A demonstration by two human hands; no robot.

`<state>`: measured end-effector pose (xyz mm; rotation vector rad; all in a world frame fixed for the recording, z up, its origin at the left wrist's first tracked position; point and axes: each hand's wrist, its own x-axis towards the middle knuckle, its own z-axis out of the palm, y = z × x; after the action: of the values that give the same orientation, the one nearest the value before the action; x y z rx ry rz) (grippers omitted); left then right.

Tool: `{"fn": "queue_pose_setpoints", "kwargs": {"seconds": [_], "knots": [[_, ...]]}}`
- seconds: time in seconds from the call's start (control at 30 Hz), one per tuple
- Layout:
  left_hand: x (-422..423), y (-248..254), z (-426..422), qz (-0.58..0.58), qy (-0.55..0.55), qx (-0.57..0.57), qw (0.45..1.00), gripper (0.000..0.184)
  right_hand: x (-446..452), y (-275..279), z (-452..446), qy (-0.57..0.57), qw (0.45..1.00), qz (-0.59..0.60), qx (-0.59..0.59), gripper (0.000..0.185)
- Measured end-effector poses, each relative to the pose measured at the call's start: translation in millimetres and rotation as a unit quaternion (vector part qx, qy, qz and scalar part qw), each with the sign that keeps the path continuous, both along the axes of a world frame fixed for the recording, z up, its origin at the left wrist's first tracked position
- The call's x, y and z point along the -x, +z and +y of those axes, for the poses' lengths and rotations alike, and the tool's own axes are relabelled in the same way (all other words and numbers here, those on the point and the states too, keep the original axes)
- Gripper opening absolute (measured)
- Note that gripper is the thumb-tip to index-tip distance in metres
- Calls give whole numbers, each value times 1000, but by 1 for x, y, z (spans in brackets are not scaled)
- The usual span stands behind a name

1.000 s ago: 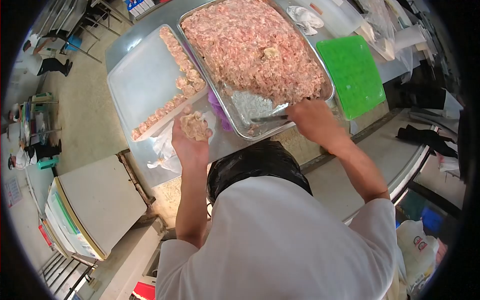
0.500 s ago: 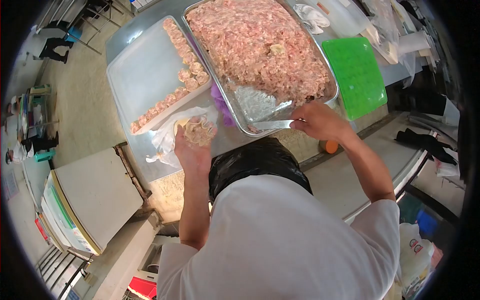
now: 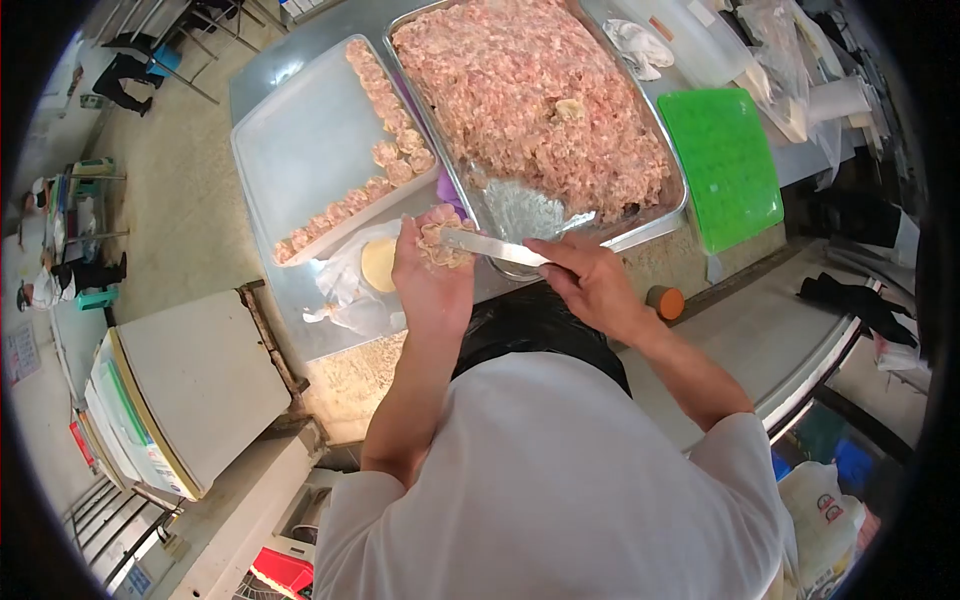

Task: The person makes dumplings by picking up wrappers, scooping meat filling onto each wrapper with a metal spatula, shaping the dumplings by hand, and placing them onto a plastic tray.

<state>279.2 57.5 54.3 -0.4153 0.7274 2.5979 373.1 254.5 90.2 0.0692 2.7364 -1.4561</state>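
Note:
My left hand (image 3: 435, 295) cups an open-topped dumpling (image 3: 436, 252) with a frilly wrapper and meat in it. The flat metal spatula (image 3: 495, 249) is gripped in my right hand (image 3: 598, 288), its blade tip lying over the dumpling's top. Beyond my hands, a deep metal tray (image 3: 462, 190) holds a large mass of minced meat (image 3: 530, 90), with bare metal at its near corner. Round yellow wrappers (image 3: 379, 265) sit on a white cloth (image 3: 345, 285) just left of my left hand. A white tray (image 3: 300, 140) carries rows of finished dumplings (image 3: 330, 215) along two edges.
Right of the meat tray lies a green plastic tray or lid (image 3: 722, 170). A crumpled white cloth (image 3: 640, 45) and a clear plastic box (image 3: 690, 40) are at the back. Purple cloth (image 3: 447, 185) shows between the trays. A person's legs (image 3: 122, 85) appear far left.
My right hand has brought the spatula left from the metal tray's near corner to the dumpling. My left hand has moved right with the dumpling, uncovering the yellow wrappers.

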Motion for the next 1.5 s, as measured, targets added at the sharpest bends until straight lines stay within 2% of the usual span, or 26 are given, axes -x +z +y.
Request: {"fn": "queue_pose_setpoints", "kwargs": {"seconds": [0.03,0.13,0.23,0.27,0.37,0.43,0.5,0.53,0.57,0.67,0.7,0.8,0.9,0.93,1.0,1.03,1.1,1.13,1.23,1.3,1.4,1.43,1.5], "knots": [[1,-1,0,26,1,-1,1000,37,0,-6,-2,4,1000,2,15,33],[9,-10,1,-17,50,52,997,36,-3,-3,0,-10,999,38,21,36],[13,-36,-8,5,-12,-53,998,36,-1,4,-9,-14,999,33,34,36],[10,-42,-10,7,-2,-41,999,36,-1,-3,-11,-15,999,28,35,34],[12,-19,-1,-16,36,-6,999,34,10,-18,-9,-28,997,5,68,29],[6,39,10,-83,74,19,994,35,13,2,4,-47,990,-34,131,26],[10,16,-13,88,-107,123,983,38,17,27,32,-29,986,-73,150,20],[14,3,-28,173,-195,173,950,40,23,40,43,-19,983,-91,159,17],[21,-4,-39,166,-324,275,890,34,30,53,52,22,988,-93,120,14],[16,21,-39,359,-487,261,752,40,42,75,68,124,986,-111,20,15],[15,34,-30,343,-501,259,751,55,47,77,69,147,982,-117,-2,18],[11,32,-19,453,-453,284,713,49,50,77,66,165,977,-136,-13,20],[4,23,-19,403,-478,297,722,44,44,50,65,158,974,-161,30,20],[-1,12,-23,399,-453,316,732,39,40,42,66,156,972,-170,49,21],[-8,-1,-26,390,-400,353,751,30,35,50,73,137,980,-144,-10,25],[-6,1,-26,381,-415,346,750,29,34,55,75,129,982,-131,-40,27],[-3,9,-26,361,-445,332,749,26,33,66,69,100,981,-165,27,26],[-6,8,-25,371,-424,342,752,25,32,69,66,82,978,-182,60,26],[-5,12,-20,407,-385,368,742,25,29,36,53,125,986,-100,41,26],[0,20,-22,428,-382,389,720,26,25,40,64,110,988,-110,20,27],[-5,16,-22,382,-362,402,749,28,30,58,64,75,985,-145,52,28],[-6,19,-22,379,-372,408,743,28,30,63,61,54,983,-159,72,29],[-1,27,-17,382,-391,415,727,28,30,43,54,77,983,-158,57,29]]}}
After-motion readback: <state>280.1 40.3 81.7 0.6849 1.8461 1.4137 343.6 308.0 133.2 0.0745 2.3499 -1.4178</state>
